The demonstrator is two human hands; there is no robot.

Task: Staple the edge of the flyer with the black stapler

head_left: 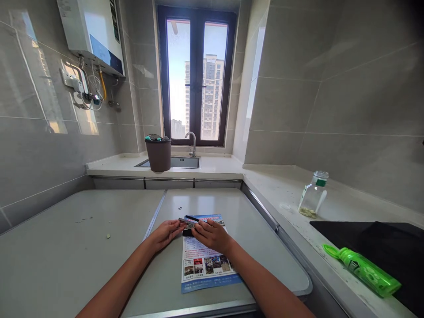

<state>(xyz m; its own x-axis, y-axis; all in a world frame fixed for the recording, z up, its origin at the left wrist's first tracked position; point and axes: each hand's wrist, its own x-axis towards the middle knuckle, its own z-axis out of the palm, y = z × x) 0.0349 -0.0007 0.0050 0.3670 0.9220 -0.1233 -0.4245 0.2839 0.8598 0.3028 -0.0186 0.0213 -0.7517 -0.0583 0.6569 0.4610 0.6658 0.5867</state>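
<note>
Both my hands meet over the upper end of a printed flyer (207,265) that lies on a grey table (82,247). My left hand (165,233) pinches one end of a small dark metal tool (187,220). My right hand (212,235) grips its other end with curled fingers, and a thin dark part sticks out between the hands. A small black piece lies under the tool on the flyer. What the tool is exactly I cannot make out.
A brown bin (159,153) stands by the sink (183,162) and tap (192,143) under the window. On the right counter sit a glass jar (313,194), a green bottle (362,269) lying down and a black cooktop (380,247). Small crumbs (108,236) dot the table.
</note>
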